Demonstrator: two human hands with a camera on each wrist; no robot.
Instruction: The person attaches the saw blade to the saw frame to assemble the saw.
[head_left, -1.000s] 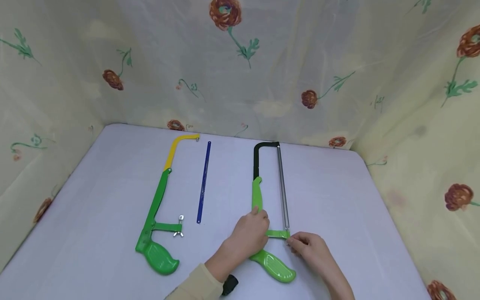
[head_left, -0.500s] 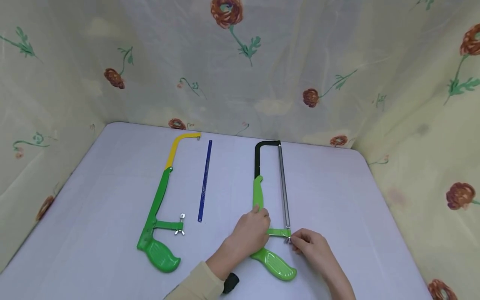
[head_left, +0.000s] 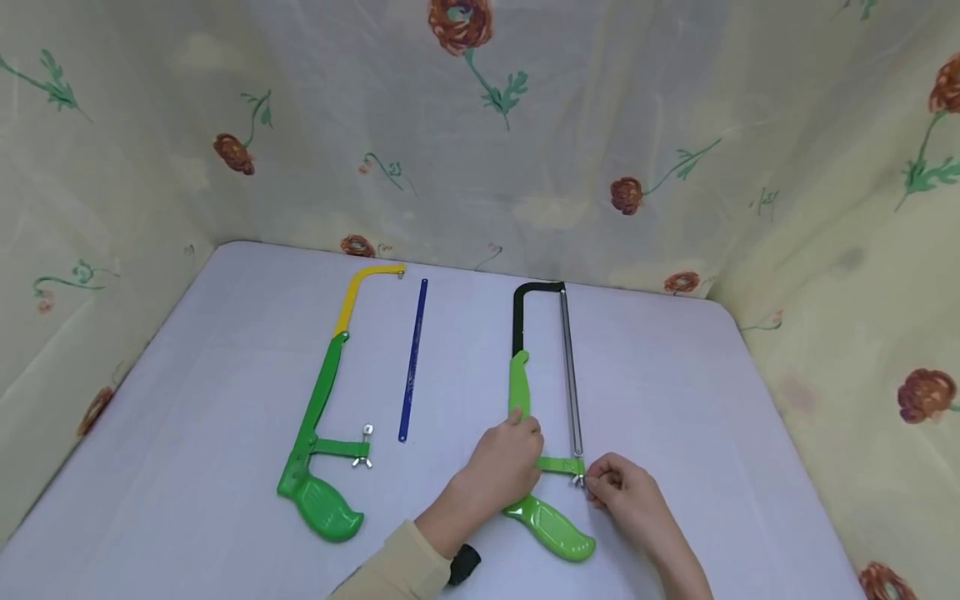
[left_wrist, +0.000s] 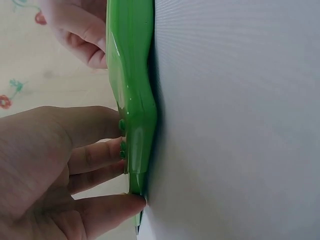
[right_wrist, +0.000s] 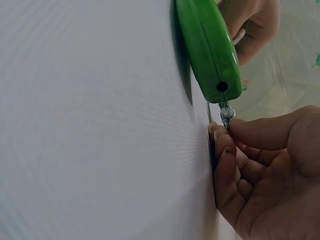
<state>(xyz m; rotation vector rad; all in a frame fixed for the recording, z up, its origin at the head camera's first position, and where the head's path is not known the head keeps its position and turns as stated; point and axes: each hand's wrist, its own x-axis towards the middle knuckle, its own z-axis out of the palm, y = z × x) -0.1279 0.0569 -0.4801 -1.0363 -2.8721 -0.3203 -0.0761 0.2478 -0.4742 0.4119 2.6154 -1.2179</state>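
1. A light-green hacksaw (head_left: 519, 387) lies on the pale bench (head_left: 675, 400), with a grey blade (head_left: 572, 375) spanning its open right side.
2. The left hand (head_left: 504, 454) has its fingers clamped on the hacksaw's frame; the right hand (head_left: 626, 496) pinches the wing nut (head_left: 577, 481) at the hacksaw's lower right corner.
3. The step in hand seems to be turning that nut; whether to tighten or loosen cannot be told. The next move likely calls for a steady frame and small fingertip turns.
4. Only the head view shows the blue blade (head_left: 413, 361) left of the hacksaw and a dark-green saw (head_left: 321, 392) farther left.
5. Only the right wrist view reveals the dark hole (right_wrist: 222, 86) in the hacksaw's handle end.
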